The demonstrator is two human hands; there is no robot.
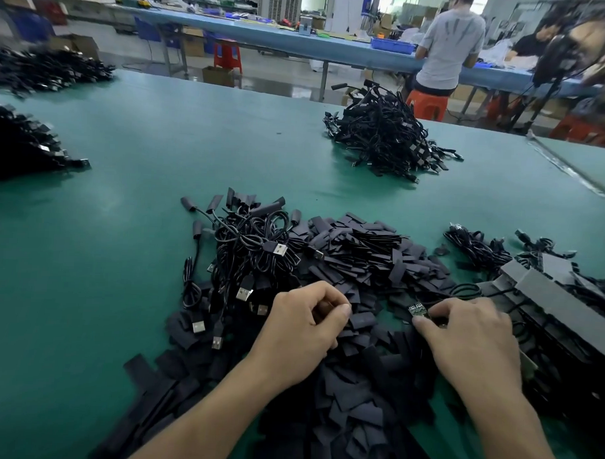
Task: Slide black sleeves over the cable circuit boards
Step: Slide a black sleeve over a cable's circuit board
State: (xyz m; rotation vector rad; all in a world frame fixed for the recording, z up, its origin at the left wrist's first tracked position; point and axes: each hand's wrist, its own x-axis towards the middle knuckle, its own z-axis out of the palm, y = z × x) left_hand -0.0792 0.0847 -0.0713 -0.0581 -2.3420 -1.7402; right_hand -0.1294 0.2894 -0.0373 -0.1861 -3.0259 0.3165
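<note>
Beyond the green table (160,148), a person in a grey shirt (450,42) works at the blue bench (266,39), an orange stool (427,103) at their legs.
</note>
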